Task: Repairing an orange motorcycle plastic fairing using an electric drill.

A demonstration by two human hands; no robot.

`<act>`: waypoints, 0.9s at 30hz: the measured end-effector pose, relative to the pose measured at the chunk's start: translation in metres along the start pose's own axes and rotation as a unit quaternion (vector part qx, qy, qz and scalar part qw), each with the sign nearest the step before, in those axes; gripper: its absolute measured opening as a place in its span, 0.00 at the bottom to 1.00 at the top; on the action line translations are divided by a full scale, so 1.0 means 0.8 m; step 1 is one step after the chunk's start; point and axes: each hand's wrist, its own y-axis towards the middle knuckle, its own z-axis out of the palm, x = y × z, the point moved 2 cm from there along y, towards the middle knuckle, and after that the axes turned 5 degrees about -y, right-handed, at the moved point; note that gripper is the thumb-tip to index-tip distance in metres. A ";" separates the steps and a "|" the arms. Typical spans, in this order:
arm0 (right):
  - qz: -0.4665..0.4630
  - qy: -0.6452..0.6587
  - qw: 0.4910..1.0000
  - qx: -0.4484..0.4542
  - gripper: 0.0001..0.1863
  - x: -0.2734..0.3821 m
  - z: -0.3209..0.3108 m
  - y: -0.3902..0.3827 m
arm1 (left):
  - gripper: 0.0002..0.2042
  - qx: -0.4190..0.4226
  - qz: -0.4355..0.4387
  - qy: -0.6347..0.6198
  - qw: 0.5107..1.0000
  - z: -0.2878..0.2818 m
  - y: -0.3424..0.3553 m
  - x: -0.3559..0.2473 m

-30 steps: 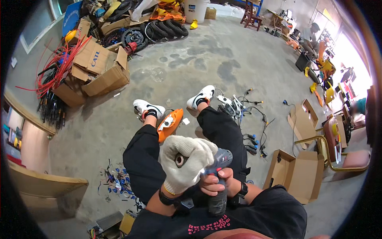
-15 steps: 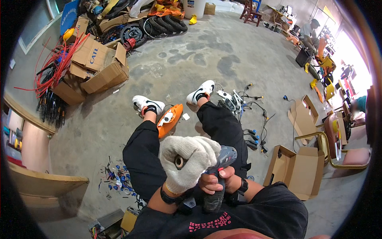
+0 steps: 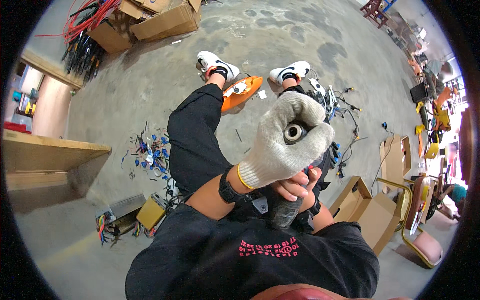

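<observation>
In front of my lap, my left hand [image 3: 277, 150] wears a white knitted glove and is closed around the front end of a cordless power drill. A round, hollow metal end, like a socket [image 3: 294, 132], shows inside the curled fingers and points up toward me. Bare, my right hand [image 3: 298, 185] grips the drill [image 3: 286, 214] by its dark handle, fingers near the red switch. Most of the drill's body is hidden behind the glove. Beyond the hands, an orange plastic shell [image 3: 242, 94] with a white part lies between my feet.
Small blue connectors and wire scraps [image 3: 152, 152] lie left of my legs, near a metal box with coloured wires [image 3: 120, 212]. Cables [image 3: 350, 125] spread on the right, beside open cardboard boxes [image 3: 372, 215] and a chair [image 3: 425, 247]. A wooden ledge [image 3: 55, 150] stands at far left.
My view has tilted down, so the floor things sit higher and further right. Both hands, with the drill, appear higher and further right, and the hollow end now faces me more directly.
</observation>
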 end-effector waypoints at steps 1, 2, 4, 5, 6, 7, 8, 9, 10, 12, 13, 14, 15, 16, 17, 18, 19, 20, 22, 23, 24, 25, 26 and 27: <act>0.004 0.001 1.000 -0.001 0.32 0.000 -0.003 -0.004 | 0.11 0.008 0.025 0.028 0.999 0.000 -0.001 -0.003; 0.002 0.009 1.000 -0.002 0.31 0.001 -0.004 -0.007 | 0.12 0.017 0.050 0.055 0.997 0.001 -0.002 -0.005; -0.001 0.022 1.000 0.002 0.30 -0.001 -0.003 -0.005 | 0.12 0.013 0.043 0.050 0.998 -0.001 -0.003 -0.003; -0.001 0.023 1.000 0.002 0.30 -0.002 -0.002 -0.006 | 0.12 0.011 0.036 0.043 0.998 -0.001 -0.004 -0.002; -0.003 0.026 1.000 -0.002 0.30 -0.002 -0.002 -0.008 | 0.13 -0.001 -0.004 0.012 1.000 0.001 -0.007 0.000; -0.006 0.030 1.000 -0.006 0.31 -0.002 -0.002 -0.010 | 0.13 -0.001 -0.006 0.012 1.000 0.001 -0.007 0.001; -0.008 0.031 0.999 -0.009 0.31 -0.001 -0.004 -0.012 | 0.13 0.011 0.019 0.024 0.999 0.002 -0.006 0.002; -0.001 0.028 1.000 -0.003 0.30 0.000 -0.005 -0.014 | 0.13 0.024 0.043 0.036 0.998 0.003 -0.007 0.002; 0.006 0.025 1.000 0.003 0.29 0.001 -0.007 -0.016 | 0.15 0.030 0.031 0.038 0.998 0.003 -0.010 0.003; 0.008 0.031 0.999 0.025 0.26 0.000 -0.011 -0.018 | 0.16 0.044 0.008 0.020 0.999 0.005 -0.013 -0.001; 0.013 0.037 0.998 0.051 0.24 0.001 -0.013 -0.018 | 0.16 0.059 -0.011 0.002 0.998 0.007 -0.013 -0.002; 0.011 0.037 0.998 0.048 0.24 0.003 -0.018 -0.016 | 0.16 0.059 -0.014 0.000 0.998 0.009 -0.013 -0.001; 0.026 0.052 0.995 0.081 0.22 0.005 -0.022 -0.014 | 0.17 0.062 0.012 0.017 0.998 0.009 -0.012 0.000; 0.038 0.065 0.991 0.114 0.20 0.006 -0.026 -0.017 | 0.17 0.066 0.037 0.033 0.997 0.012 -0.013 0.000; 0.033 0.063 0.991 0.109 0.20 0.003 -0.038 -0.023 | 0.17 0.067 0.032 0.028 0.997 0.014 -0.013 0.002; 0.012 0.113 0.984 0.137 0.21 -0.002 -0.050 -0.021 | 0.18 0.076 0.045 0.048 0.995 0.012 -0.012 0.001; -0.010 0.162 0.973 0.164 0.22 -0.003 -0.055 -0.022 | 0.18 0.085 0.059 0.067 0.992 0.011 -0.012 0.000; -0.002 0.158 0.986 0.043 0.22 0.003 -0.043 -0.042 | 0.18 0.093 0.017 0.067 0.993 0.011 -0.016 -0.003; -0.002 0.159 0.986 0.041 0.22 0.007 -0.046 -0.044 | 0.18 0.097 0.021 0.046 0.994 0.015 -0.019 -0.004; 0.000 0.160 0.986 0.042 0.22 0.008 -0.047 -0.046 | 0.19 0.102 0.026 0.027 0.994 0.017 -0.020 -0.004; 0.000 0.161 0.986 0.043 0.22 0.008 -0.047 -0.050 | 0.19 0.095 0.098 0.065 0.988 0.019 -0.018 -0.002; 0.000 0.163 0.986 0.044 0.22 0.011 -0.051 -0.045 | 0.19 0.095 0.096 0.064 0.989 0.019 -0.019 -0.003; 0.000 0.165 0.985 0.045 0.22 0.007 -0.051 -0.049 | 0.18 0.115 0.099 0.056 0.987 0.020 -0.019 -0.004; 0.001 0.166 0.985 0.047 0.22 0.008 -0.051 -0.053 | 0.18 0.136 0.102 0.049 0.984 0.021 -0.019 -0.005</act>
